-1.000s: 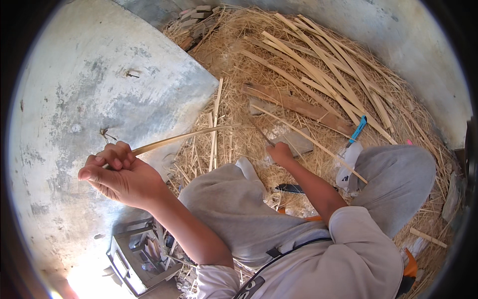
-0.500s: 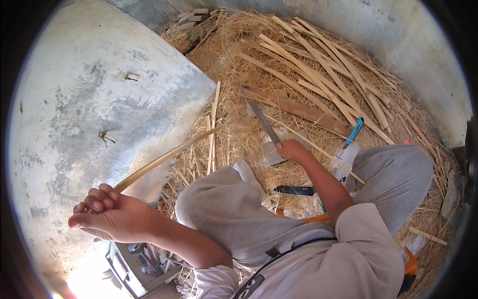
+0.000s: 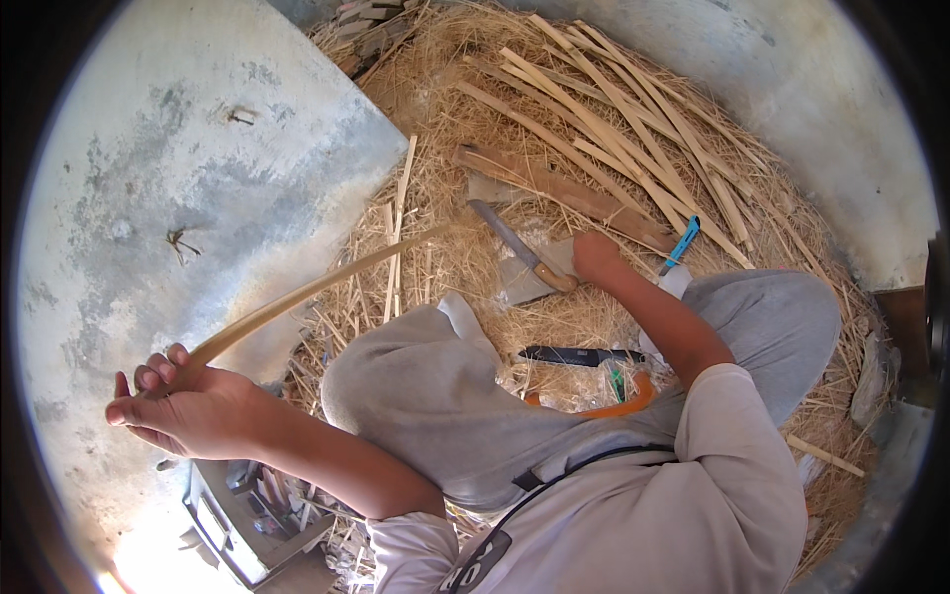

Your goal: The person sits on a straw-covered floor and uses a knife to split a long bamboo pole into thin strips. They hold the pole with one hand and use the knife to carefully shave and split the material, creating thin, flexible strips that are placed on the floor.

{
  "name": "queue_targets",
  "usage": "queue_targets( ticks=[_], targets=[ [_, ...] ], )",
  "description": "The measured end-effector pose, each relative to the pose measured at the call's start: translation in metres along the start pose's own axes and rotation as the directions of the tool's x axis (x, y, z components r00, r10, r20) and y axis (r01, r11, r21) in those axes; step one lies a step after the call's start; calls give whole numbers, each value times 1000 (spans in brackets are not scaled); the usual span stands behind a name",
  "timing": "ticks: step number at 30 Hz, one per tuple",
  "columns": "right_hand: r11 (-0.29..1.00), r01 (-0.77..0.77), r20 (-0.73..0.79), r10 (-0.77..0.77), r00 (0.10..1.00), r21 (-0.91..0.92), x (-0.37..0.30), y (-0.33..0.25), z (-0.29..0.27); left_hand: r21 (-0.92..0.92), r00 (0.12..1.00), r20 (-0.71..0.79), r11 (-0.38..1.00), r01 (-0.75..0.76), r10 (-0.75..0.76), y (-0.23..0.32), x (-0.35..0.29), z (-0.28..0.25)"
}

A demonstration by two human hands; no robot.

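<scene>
The wooden strip lies at 9 o'clock from the middle of the view, its long axis running from 8 to 2 o'clock with a gentle bow. Its near end sits in the left hand, where the fingers are bent and pinch it against the thumb; its far end points to 2 o'clock, near the tip of the knife.

The knife rests across a grey block, blade pointing to 10 o'clock and wooden handle to 4 o'clock. The right hand is just beside that handle, at its 1 o'clock; I cannot tell whether its fingers are pressed together or hold anything, since they are mostly hidden.

Toward 1 o'clock in the view, a brown plank lies along 10 to 4 o'clock, with a pile of pale strips beyond it. A blue cutter slants from 1 to 7 o'clock by the right knee. A black tool lies along 9 to 3 o'clock. At 6 o'clock, a dark patch on the shirt carries pale lettering.
</scene>
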State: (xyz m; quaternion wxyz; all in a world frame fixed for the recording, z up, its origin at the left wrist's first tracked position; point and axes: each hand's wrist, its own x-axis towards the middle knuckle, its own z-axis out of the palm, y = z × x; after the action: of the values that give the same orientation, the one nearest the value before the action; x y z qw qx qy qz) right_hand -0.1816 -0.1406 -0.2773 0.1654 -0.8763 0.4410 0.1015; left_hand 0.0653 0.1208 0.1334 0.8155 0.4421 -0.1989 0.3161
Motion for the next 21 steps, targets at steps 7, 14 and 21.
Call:
queue_targets(
  ticks=[7,14,21],
  targets=[
    [984,-152,-116,161,980,89,-7,-10,-17,8,998,55,1000,-14,13,-6,3,-7],
    [900,-147,617,-156,771,410,-17,-36,-79,64,991,125,996,-54,45,-1,-12,5],
    [958,-1,-450,135,883,285,-5,-52,-143,84,997,65,996,-43,38,7,-5,2]
  ],
)
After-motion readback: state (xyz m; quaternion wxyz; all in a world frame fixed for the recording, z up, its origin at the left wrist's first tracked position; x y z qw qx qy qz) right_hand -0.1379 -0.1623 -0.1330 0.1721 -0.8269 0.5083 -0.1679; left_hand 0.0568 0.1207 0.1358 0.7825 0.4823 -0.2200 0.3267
